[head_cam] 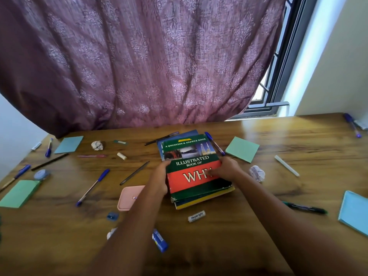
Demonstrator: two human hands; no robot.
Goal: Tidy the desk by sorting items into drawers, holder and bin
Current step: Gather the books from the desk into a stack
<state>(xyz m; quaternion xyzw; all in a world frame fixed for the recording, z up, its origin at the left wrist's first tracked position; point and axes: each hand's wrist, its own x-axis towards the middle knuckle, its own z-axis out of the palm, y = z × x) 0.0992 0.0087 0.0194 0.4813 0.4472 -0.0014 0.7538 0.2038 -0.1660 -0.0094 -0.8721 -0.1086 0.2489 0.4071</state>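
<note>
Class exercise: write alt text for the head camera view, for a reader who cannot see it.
Two bare hands, left hand and right hand, hold the sides of a stack of books on a wooden desk. Pens, sticky note pads, crumpled paper balls and erasers lie scattered around it. A purple curtain hangs behind the desk.

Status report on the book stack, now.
Left hand and right hand both in grip on the book stack, one per side. Stack flat on desk. Blue pen lies against its far corner.
</note>
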